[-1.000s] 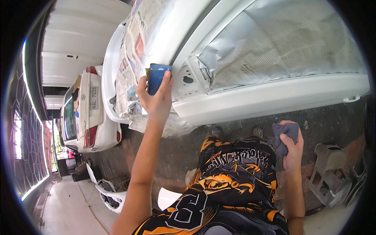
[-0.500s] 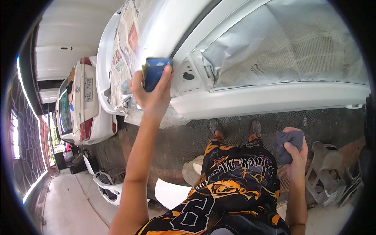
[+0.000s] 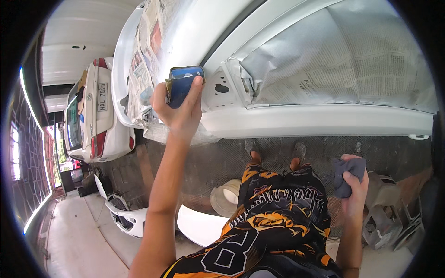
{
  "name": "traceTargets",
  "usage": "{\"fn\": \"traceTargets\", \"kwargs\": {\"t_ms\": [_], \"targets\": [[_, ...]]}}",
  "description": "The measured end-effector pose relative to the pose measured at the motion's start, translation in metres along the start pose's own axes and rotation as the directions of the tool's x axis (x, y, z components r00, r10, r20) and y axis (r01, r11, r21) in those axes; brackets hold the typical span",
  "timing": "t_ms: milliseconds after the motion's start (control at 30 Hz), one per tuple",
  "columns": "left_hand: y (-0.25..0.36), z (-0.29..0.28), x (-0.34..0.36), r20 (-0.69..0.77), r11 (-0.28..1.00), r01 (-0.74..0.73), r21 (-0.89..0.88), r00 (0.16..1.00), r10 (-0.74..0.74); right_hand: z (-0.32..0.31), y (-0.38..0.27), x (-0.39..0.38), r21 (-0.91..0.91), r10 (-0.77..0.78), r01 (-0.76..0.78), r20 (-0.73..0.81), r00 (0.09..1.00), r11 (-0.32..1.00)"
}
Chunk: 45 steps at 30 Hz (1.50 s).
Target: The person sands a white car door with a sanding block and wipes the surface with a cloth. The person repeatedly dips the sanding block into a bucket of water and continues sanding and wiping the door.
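My left hand (image 3: 178,118) grips a blue sanding block (image 3: 181,88) with a sheet of what looks like sandpaper wrapped round it. The block is at the white car body panel (image 3: 185,30), beside the dark gap along the door's edge; whether it touches the paint I cannot tell. A bare hinge-side corner of the white door (image 3: 296,121) with a dark hole lies just right of it. Low on the right, away from the car, my right hand (image 3: 357,192) is closed round a bunched dark grey cloth (image 3: 343,180).
Newspaper (image 3: 324,65) masks the door's window, and more newspaper (image 3: 143,65) covers the panel at left. Another white car (image 3: 102,125) stands far left. Around my feet are a bucket (image 3: 225,198), a white curved panel (image 3: 199,225), a bumper (image 3: 127,215) and a plastic stool (image 3: 382,199).
The sanding block has tilted slightly in my left hand, showing more of its wrapped edge. My right hand, with the cloth, has shifted a little to the right. The whole view has moved slightly.
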<state>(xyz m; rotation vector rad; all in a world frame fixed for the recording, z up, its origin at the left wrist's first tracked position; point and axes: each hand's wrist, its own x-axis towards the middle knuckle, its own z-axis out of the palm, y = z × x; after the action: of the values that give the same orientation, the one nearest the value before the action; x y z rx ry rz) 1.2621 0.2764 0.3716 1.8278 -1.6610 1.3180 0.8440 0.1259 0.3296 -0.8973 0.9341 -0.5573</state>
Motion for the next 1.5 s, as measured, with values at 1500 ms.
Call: {"fn": "traceTargets", "kwargs": {"t_ms": [1500], "targets": [[0.004, -0.001, 0.008, 0.039, 0.999, 0.05, -0.005, 0.998, -0.05, -0.002, -0.006, -0.003, 0.037, 0.013, -0.014, 0.02, 1.0, 0.999]]}}
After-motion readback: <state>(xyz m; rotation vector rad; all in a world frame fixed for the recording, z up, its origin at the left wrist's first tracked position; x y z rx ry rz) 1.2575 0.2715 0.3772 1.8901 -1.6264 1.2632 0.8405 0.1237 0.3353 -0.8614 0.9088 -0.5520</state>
